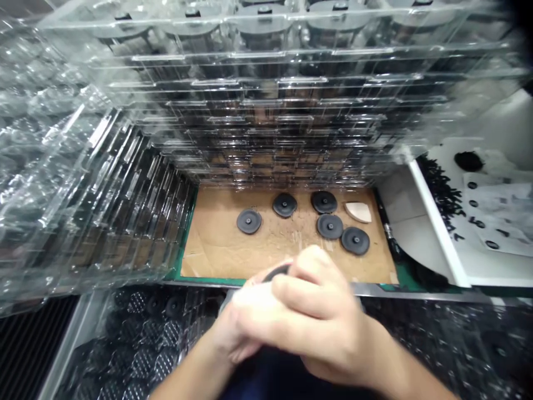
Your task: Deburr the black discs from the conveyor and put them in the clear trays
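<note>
In the head view, both hands meet at the front edge of the cardboard sheet. My left hand is closed around a dark round disc, of which only a curved rim shows. My right hand is closed over the left one, its curled fingers against the disc; whether they pinch some smaller piece is hidden. Several black discs with a small centre stud lie beyond on the cardboard, among them one disc at the left and another disc at the right. A pale wedge-shaped piece lies beside them.
Clear plastic trays stand in a tall stack at the back, with more clear trays at the left. A white bin at the right contains small black parts. A black pen-like tool lies by the cardboard's right edge.
</note>
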`<move>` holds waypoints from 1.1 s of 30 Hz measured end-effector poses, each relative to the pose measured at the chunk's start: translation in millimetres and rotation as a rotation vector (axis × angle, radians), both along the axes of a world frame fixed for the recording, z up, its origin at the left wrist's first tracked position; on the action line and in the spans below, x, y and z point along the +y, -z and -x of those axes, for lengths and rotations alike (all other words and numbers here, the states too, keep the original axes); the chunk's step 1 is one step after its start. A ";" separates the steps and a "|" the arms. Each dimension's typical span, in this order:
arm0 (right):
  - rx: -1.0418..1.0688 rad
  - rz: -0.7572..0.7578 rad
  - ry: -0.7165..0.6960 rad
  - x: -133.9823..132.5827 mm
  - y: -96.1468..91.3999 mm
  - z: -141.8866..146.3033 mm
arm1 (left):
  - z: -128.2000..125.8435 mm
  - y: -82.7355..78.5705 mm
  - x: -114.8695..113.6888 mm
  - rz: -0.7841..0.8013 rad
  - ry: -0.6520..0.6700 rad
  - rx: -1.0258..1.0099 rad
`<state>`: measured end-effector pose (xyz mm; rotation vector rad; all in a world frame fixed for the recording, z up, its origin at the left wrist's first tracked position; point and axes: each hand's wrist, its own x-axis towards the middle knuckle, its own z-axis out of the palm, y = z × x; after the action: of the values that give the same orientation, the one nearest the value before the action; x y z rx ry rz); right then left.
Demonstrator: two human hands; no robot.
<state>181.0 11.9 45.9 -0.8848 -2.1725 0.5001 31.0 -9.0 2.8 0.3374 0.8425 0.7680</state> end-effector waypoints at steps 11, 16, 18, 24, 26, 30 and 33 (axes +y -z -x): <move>0.132 0.219 0.095 2.5 9.1 5.1 | 3.0 -0.3 -2.7 0.006 0.050 -0.206; 0.389 0.772 0.543 2.3 61.4 -17.5 | 13.6 1.9 -4.7 0.115 -0.019 -0.357; 0.364 0.884 0.489 -14.6 83.2 -17.3 | 16.6 3.3 -3.4 0.108 -0.034 -0.353; 0.289 0.948 0.531 -55.6 106.9 -17.6 | 14.8 13.8 1.6 0.131 -0.095 -0.335; 0.284 0.898 0.597 -51.3 88.5 -22.1 | 11.6 14.9 2.2 0.135 -0.099 -0.307; 0.271 0.477 0.594 -32.6 31.0 -11.7 | 4.5 10.4 2.3 0.132 -0.101 -0.202; 0.188 0.215 0.367 -23.1 4.7 8.2 | 3.8 5.2 3.0 0.109 -0.071 -0.114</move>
<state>172.8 -11.2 41.2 -1.2689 -1.7564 0.6113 27.2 -6.0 -2.4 0.1661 0.7888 0.7969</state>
